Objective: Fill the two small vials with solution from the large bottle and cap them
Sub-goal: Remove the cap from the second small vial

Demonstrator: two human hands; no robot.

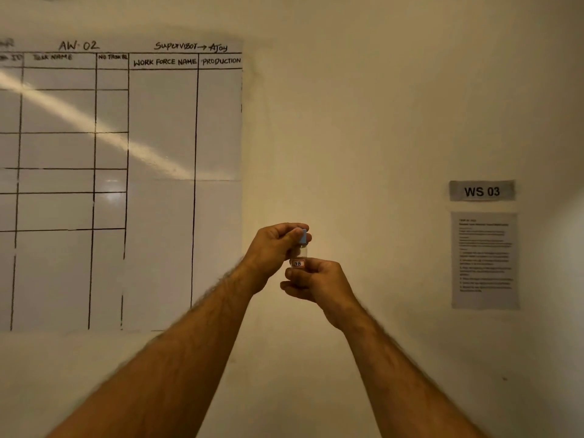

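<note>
Two bare arms reach up in front of a wall. Between the hands is a small vial with a red-edged label. Right hand grips its bottom. Left hand pinches the blue cap on top. Behind are a whiteboard and a "WS 03" sign.

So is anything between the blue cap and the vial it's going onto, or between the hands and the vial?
Nothing visible. The blue cap, pinched by the left hand, sits right at the top of the vial, and the right hand grips the vial's base directly. Whether the cap is fully seated can't be told.
</note>
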